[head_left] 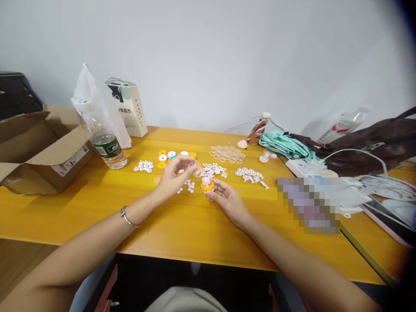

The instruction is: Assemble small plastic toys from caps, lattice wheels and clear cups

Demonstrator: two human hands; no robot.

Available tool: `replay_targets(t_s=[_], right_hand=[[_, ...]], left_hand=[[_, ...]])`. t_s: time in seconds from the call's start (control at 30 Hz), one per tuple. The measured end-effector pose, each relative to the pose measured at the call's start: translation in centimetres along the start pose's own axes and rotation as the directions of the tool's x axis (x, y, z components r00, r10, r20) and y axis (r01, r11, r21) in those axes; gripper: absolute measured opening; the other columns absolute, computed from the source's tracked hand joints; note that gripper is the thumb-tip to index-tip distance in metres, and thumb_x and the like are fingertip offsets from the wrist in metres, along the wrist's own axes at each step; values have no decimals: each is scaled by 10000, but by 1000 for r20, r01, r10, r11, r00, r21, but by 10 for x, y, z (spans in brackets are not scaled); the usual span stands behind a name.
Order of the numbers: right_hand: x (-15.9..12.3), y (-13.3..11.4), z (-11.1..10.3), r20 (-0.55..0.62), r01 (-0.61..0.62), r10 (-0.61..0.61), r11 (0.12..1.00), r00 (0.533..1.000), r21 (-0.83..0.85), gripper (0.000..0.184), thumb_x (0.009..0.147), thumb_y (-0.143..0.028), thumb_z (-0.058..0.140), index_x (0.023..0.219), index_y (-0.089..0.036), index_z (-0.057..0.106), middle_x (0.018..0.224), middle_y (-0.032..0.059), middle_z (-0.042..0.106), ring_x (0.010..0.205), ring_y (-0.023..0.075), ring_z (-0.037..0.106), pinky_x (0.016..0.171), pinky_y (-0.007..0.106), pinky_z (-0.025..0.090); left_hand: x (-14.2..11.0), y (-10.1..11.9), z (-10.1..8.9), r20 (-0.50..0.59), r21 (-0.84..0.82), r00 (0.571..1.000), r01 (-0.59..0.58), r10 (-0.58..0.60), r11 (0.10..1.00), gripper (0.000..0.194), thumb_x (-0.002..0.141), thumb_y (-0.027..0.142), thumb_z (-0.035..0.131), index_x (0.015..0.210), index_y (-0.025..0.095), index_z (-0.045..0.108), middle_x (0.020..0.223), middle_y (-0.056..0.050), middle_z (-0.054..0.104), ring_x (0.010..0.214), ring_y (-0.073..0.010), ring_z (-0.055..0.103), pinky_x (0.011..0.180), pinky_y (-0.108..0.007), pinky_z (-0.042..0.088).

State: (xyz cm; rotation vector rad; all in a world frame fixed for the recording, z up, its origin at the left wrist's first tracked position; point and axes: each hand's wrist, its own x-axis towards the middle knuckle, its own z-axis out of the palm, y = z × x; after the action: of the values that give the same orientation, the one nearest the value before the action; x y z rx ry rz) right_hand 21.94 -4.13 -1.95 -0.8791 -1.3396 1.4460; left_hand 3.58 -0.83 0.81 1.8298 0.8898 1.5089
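Note:
Between the fingers of my left hand [177,173] is a small clear plastic cup [198,169], tilted above the table. My right hand [229,199] grips an orange round base [207,186] with white plastic parts [206,180] standing on top of it. Cup and base are close together, with the cup up and to the left. Behind the hands lie white gear-like pieces [214,170] and a group of clear cups [227,153]. Orange, white and blue round bases [162,158] sit beyond my left hand, partly hidden by it. Small white discs [190,186] lie below it.
An open cardboard box [42,156] and a water bottle [107,145] stand at left. More white pieces [250,174] and white knobs [144,166] lie in piles. A brown drink bottle [259,129], teal cloth [286,145], power strip [307,168] and cables are at right.

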Motion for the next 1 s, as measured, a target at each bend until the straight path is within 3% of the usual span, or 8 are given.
replay_targets(t_s=[0.17, 0.3, 0.6, 0.77, 1.0], right_hand=[[3, 4, -1, -2, -10, 10, 1000, 1000, -2, 415, 658, -285, 706, 1041, -197, 572, 795, 0, 609, 675, 93, 547, 675, 250, 471], [4, 4, -1, -2, -19, 19, 1000, 1000, -24, 413, 660, -273, 704, 1043, -193, 573, 785, -4, 607, 670, 88, 543, 682, 247, 466], [2, 2, 1, 47, 27, -23, 997, 999, -78, 387, 664, -284, 696, 1033, -211, 606, 838, 8, 644, 740, 113, 578, 744, 271, 480], [1, 3, 2, 20, 43, -42, 994, 999, -98, 395, 680, -275, 678, 1067, -226, 615, 800, -3, 651, 719, 116, 586, 757, 288, 482], [-1, 5, 3, -20, 64, -68, 987, 998, -146, 370, 678, -262, 681, 1039, -217, 613, 799, 1, 649, 727, 121, 593, 765, 292, 485]], left_hand=[[-7, -8, 3, 74, -63, 997, -12, 17, 998, 214, 780, 273, 600, 951, 166, 529, 917, -56, 583, 856, -136, 572, 789, -286, 481], [-12, -7, 6, 63, -81, 997, -31, 36, 996, 212, 783, 254, 596, 960, 168, 516, 902, -48, 572, 828, -123, 572, 764, -269, 489], [-18, -6, 6, 164, 140, 976, -168, 145, 976, 220, 779, 270, 603, 965, 165, 553, 886, -60, 593, 811, -133, 569, 748, -279, 483], [-19, -6, 6, 183, 200, 973, -176, 139, 964, 253, 788, 268, 594, 1026, 182, 577, 903, -61, 595, 824, -132, 562, 727, -275, 478], [-22, -5, 8, 144, 184, 987, -100, 74, 978, 195, 753, 293, 635, 890, 163, 585, 810, -37, 585, 750, -120, 548, 686, -259, 460]])
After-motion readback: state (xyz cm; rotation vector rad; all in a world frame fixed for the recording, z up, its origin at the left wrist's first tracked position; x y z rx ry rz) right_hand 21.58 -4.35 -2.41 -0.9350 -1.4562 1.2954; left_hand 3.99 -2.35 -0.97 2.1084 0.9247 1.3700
